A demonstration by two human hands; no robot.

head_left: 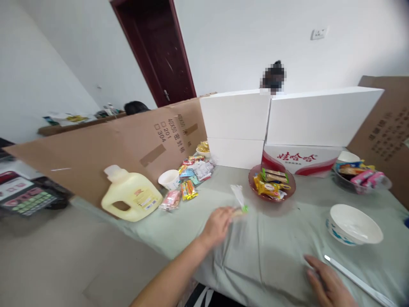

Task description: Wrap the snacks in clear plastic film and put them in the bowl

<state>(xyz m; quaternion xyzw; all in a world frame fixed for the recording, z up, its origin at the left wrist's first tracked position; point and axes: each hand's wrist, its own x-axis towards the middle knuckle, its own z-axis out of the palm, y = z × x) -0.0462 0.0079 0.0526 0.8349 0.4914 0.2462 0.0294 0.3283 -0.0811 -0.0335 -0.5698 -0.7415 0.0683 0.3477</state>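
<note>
My left hand (219,224) is closed on a small snack packet (238,212) with a green end, blurred by motion, just above the cloth. A whitish crumpled wrapper-like piece (237,194) shows right behind it. Ahead and to the right sits a reddish glass bowl (291,192) with several wrapped snacks (274,176) in green and yellow. My right hand (329,281) is low at the front right, fingers apart and holding nothing. Close to it lies a slim white rod (358,279). Beyond that stands a white bowl (341,236) with blue marks.
At left are a pale yellow jug (131,200), a paper cup (169,180) and several snack packets (189,190). White boxes (236,115) and cardboard (140,140) wall the table. A clear bowl of packets (364,177) stands far right. A person's head (273,79) shows behind.
</note>
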